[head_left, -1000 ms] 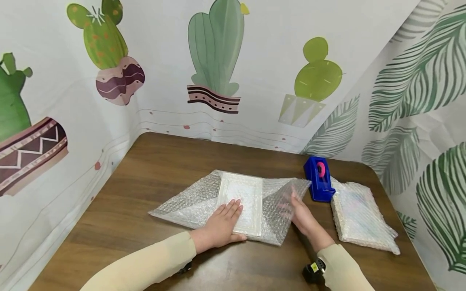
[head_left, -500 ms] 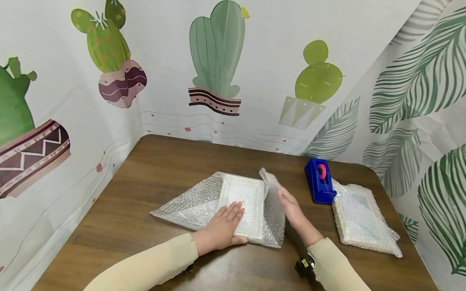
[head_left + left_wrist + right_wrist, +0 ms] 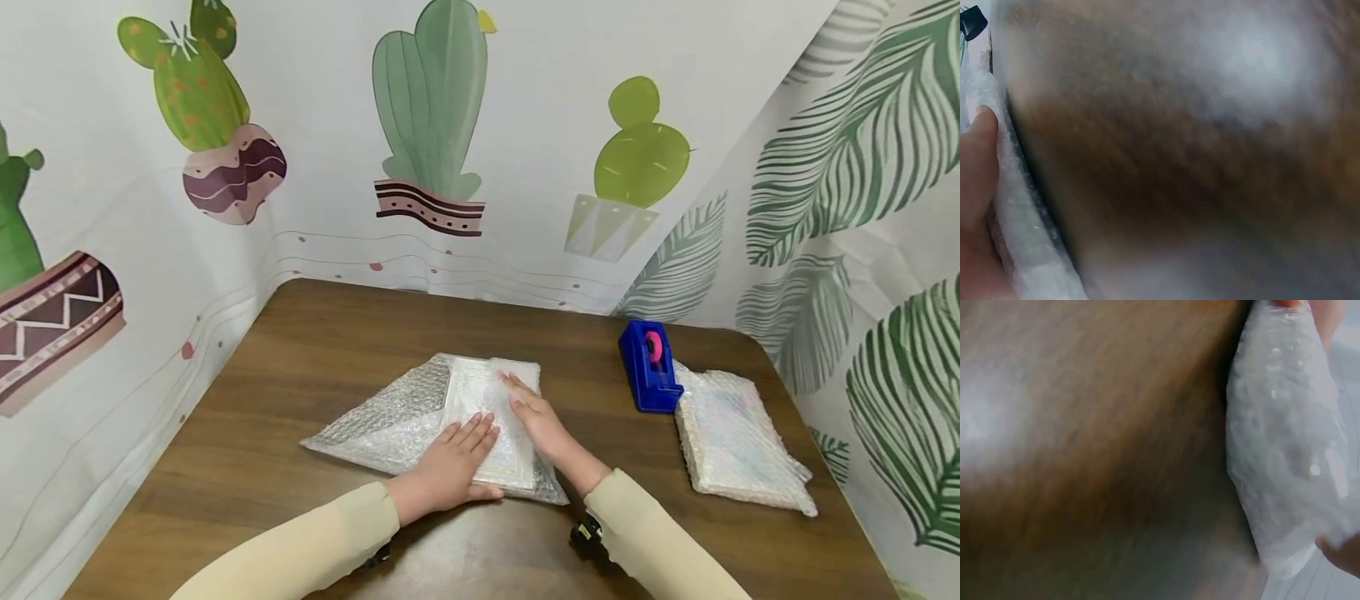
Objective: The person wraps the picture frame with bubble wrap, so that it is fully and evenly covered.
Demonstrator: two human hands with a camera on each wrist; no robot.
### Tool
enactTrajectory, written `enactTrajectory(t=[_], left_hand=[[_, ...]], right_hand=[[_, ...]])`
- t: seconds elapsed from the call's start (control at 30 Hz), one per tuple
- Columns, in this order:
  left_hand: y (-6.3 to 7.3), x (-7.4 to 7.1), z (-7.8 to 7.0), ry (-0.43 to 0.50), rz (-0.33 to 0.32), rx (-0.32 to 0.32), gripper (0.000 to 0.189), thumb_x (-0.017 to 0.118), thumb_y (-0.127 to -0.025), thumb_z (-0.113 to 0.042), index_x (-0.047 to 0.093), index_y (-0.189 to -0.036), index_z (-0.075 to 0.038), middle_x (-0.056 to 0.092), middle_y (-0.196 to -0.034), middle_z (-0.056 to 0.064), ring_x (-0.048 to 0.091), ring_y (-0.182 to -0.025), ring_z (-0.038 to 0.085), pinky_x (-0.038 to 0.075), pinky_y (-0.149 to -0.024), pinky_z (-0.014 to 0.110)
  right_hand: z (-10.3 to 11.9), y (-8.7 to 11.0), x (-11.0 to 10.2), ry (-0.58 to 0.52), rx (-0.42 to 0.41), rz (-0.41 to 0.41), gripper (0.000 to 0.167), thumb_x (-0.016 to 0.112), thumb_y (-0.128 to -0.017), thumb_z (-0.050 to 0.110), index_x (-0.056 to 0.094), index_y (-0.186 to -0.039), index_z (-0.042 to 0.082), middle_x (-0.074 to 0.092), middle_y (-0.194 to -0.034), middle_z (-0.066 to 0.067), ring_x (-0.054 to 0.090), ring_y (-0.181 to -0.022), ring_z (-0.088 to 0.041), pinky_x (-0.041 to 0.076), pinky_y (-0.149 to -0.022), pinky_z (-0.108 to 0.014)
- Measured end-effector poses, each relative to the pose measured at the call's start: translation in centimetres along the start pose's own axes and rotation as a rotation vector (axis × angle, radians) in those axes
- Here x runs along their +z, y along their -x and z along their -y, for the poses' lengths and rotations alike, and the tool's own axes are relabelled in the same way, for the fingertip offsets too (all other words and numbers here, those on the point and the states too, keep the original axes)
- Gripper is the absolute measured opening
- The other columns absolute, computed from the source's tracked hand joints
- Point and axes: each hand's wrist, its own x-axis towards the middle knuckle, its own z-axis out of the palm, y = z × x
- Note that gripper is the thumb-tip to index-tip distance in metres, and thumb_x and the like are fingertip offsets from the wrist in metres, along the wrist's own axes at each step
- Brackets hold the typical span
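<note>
A white picture frame (image 3: 467,390) lies on a sheet of bubble wrap (image 3: 381,415) in the head view. My left hand (image 3: 452,468) rests flat on the frame's lower left part, fingers straight. With extended fingers, my right hand (image 3: 542,423) presses the wrap's right flap, folded over the frame's right side. The wrap's left side is spread out to a point on the table. In the left wrist view, my left thumb (image 3: 984,140) lies along the wrapped edge. The right wrist view shows bubble wrap (image 3: 1285,425) bulging at the frame's side.
A blue tape dispenser (image 3: 649,368) with a pink core stands at the right of the brown wooden table (image 3: 285,367). Beside it lies a package in bubble wrap (image 3: 738,437). A white cloth with printed cacti (image 3: 540,108) hangs behind the table.
My right hand has moved left, lifting the wrap's right flap and folding it over the frame's right side. My left hand stays on the frame.
</note>
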Motion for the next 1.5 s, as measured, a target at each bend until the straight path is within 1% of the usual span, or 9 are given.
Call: enactTrajectory(t=[0.3, 0.53, 0.73, 0.8, 0.93, 1.03, 1.13, 1.23, 1.5], left_hand=[[0.1, -0.5, 0.2, -0.007, -0.004, 0.008, 0.09, 0.056, -0.094, -0.067, 0.037, -0.158, -0.006, 0.033, -0.168, 0.013, 0.031, -0.157, 0.029, 0.031, -0.127, 0.048], [0.1, -0.6, 0.0, -0.025, -0.02, 0.028, 0.089, 0.056, -0.094, -0.068, 0.043, -0.155, -0.003, 0.037, -0.165, 0.015, 0.034, -0.156, 0.031, 0.033, -0.125, 0.05], [0.1, -0.6, 0.2, -0.023, -0.022, 0.035, 0.088, 0.056, -0.094, -0.067, 0.043, -0.155, -0.005, 0.039, -0.165, 0.014, 0.037, -0.154, 0.032, 0.035, -0.124, 0.051], [0.0, -0.6, 0.2, -0.014, -0.016, 0.033, 0.087, 0.055, -0.094, -0.067, 0.045, -0.154, -0.006, 0.041, -0.164, 0.014, 0.038, -0.153, 0.032, 0.034, -0.125, 0.051], [0.0, -0.5, 0.2, -0.016, -0.003, 0.024, 0.084, 0.054, -0.095, -0.068, 0.049, -0.152, -0.007, 0.045, -0.161, 0.014, 0.041, -0.152, 0.032, 0.033, -0.126, 0.05], [-0.1, -0.5, 0.2, -0.029, -0.004, 0.033, 0.082, 0.054, -0.095, -0.068, 0.051, -0.15, -0.008, 0.048, -0.159, 0.013, 0.042, -0.151, 0.032, 0.033, -0.125, 0.049], [-0.1, -0.6, 0.1, -0.05, -0.01, 0.044, 0.082, 0.054, -0.095, -0.068, 0.049, -0.151, -0.008, 0.046, -0.16, 0.013, 0.042, -0.151, 0.031, 0.034, -0.125, 0.049], [-0.2, -0.8, 0.1, -0.054, -0.018, 0.053, 0.086, 0.053, -0.095, -0.069, 0.044, -0.155, -0.007, 0.042, -0.163, 0.014, 0.04, -0.153, 0.031, 0.034, -0.125, 0.049], [-0.2, -0.7, 0.4, 0.091, -0.007, 0.062, 0.069, 0.051, -0.103, -0.047, 0.043, -0.154, -0.002, 0.039, -0.164, 0.018, 0.037, -0.154, 0.032, 0.033, -0.125, 0.051]], right_hand=[[1.1, -1.4, 1.6, 0.446, -0.008, 0.092, 0.048, 0.042, -0.105, 0.016, 0.05, -0.148, -0.003, 0.048, -0.158, -0.019, 0.036, -0.153, -0.04, 0.017, -0.129, -0.06], [1.5, -1.9, 2.1, 0.647, 0.029, 0.171, 0.05, 0.04, -0.107, 0.021, 0.049, -0.149, -0.003, 0.044, -0.16, -0.02, 0.034, -0.155, -0.038, 0.023, -0.128, -0.058], [2.3, -2.7, 1.6, 0.687, 0.065, 0.248, 0.059, 0.029, -0.111, 0.04, 0.048, -0.151, 0.001, 0.041, -0.162, -0.017, 0.033, -0.156, -0.037, 0.027, -0.125, -0.062], [2.3, -3.0, 0.9, 0.68, 0.057, 0.281, 0.058, 0.027, -0.111, 0.039, 0.049, -0.151, 0.002, 0.043, -0.162, -0.015, 0.035, -0.155, -0.036, 0.027, -0.125, -0.062], [1.6, -3.5, -0.9, 0.736, -0.018, 0.356, 0.047, 0.036, -0.109, 0.023, 0.051, -0.151, 0.008, 0.046, -0.16, -0.011, 0.041, -0.152, -0.034, 0.024, -0.125, -0.062], [0.8, -3.5, -1.8, 0.804, -0.099, 0.396, 0.046, 0.046, -0.108, 0.023, 0.049, -0.153, 0.014, 0.045, -0.162, -0.009, 0.04, -0.152, -0.032, 0.023, -0.123, -0.066], [-0.2, -3.0, -2.0, 0.854, -0.148, 0.395, 0.051, 0.048, -0.108, 0.032, 0.044, -0.157, 0.017, 0.039, -0.166, -0.006, 0.033, -0.156, -0.031, 0.019, -0.123, -0.069], [-1.0, -2.5, -1.7, 0.904, -0.155, 0.362, 0.053, 0.041, -0.11, 0.037, 0.036, -0.16, 0.021, 0.03, -0.169, -0.001, 0.023, -0.16, -0.029, 0.012, -0.126, -0.07], [-1.2, -1.9, -0.2, 0.941, -0.125, 0.289, 0.052, 0.036, -0.111, 0.036, 0.034, -0.161, 0.022, 0.028, -0.171, 0.002, 0.019, -0.162, -0.027, 0.003, -0.127, -0.069]])
